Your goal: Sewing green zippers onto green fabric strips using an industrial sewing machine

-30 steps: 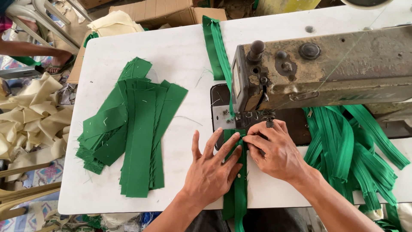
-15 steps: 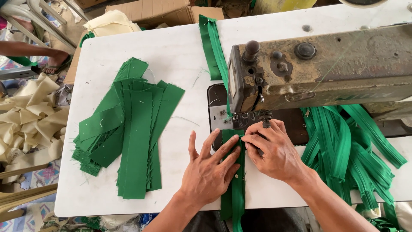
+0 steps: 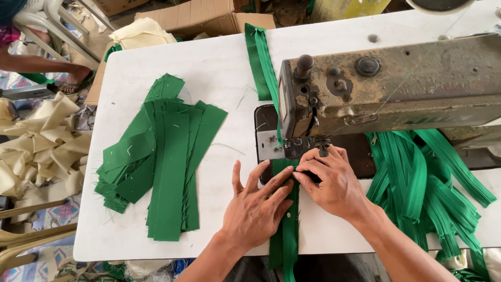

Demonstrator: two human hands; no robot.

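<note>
On the white table (image 3: 219, 68), from big to small:
Sewing machine (image 3: 396, 83): old, worn metal, its head over the strip.
Pile of cut strips (image 3: 167, 156): green, flat, left of the hands.
Green strip (image 3: 286, 230): long, narrow, runs from under the needle to the table's near edge.
Left hand (image 3: 255, 209): fingers spread, pressing flat on the strip.
Right hand (image 3: 334, 183): fingertips pinch the strip just before the needle.

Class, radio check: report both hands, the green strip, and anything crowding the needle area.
Left hand flat on green strip. Right hand pinching strip at machine foot. Green pile lies apart, nothing blocking.
</note>
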